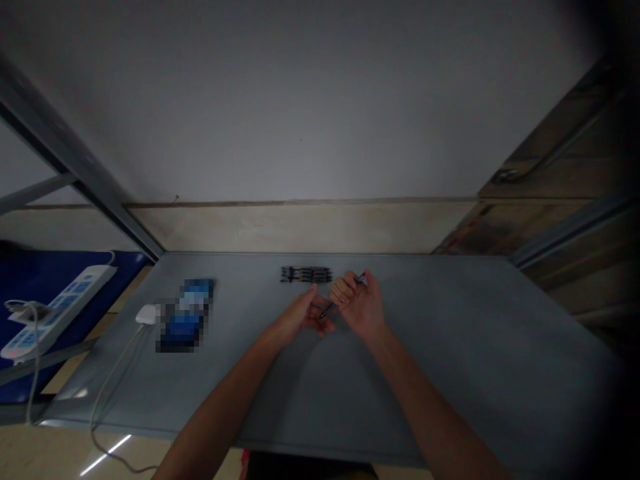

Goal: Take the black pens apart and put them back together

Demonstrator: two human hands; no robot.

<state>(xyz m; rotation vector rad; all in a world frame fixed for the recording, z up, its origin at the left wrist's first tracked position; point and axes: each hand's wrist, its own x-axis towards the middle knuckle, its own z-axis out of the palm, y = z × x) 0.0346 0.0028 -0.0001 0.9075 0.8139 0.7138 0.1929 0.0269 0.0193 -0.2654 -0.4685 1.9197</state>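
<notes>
My right hand [357, 301] is wrapped round a dark pen [327, 311], its thumb up by the pen's upper end. The pen slants down to the left, and its lower end reaches between the fingers of my left hand [313, 315]. That hand is open, with thumb and fingers apart around the pen's end; I cannot tell if it touches the pen. Just beyond my hands, several black pens [306, 275] lie side by side in a row on the grey table [480, 347].
To the left lies a pixelated phone-like object [187, 317], beside a white charger [147, 314] with a cable trailing off the table's front edge. A white power strip [57, 312] rests on a blue surface at far left. A pale wall [300, 133] stands behind the table.
</notes>
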